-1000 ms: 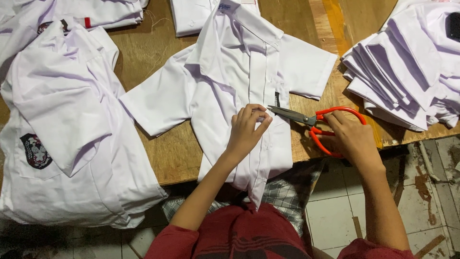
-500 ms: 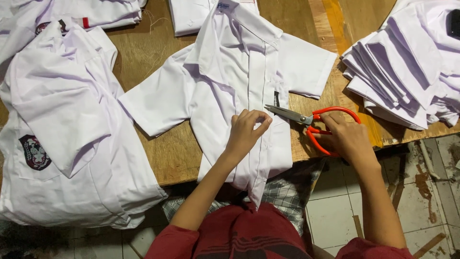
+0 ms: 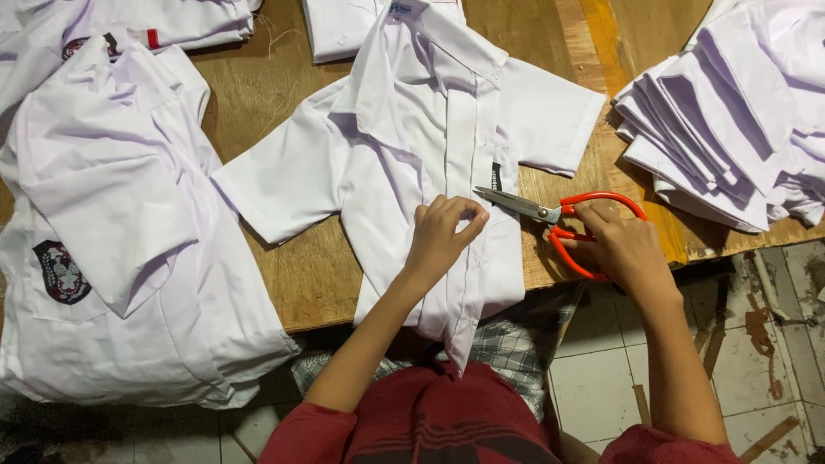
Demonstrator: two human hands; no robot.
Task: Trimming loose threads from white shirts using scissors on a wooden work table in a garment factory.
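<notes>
A white short-sleeved shirt lies spread on the wooden table, its lower hem hanging over the front edge toward me. My left hand pinches the shirt's front placket near the lower buttons. My right hand grips red-handled scissors, fingers through the loops. The closed blades point left, and their tip touches the placket edge just beside a small dark tag.
A pile of white shirts with a dark chest badge covers the left of the table. A stack of folded white shirts sits at the right. More white shirts lie at the far edge. Tiled floor shows below.
My right hand has slid the scissors a little to the left, toward the shirt's placket. My left hand stays on the placket, fingers curling slightly tighter.
</notes>
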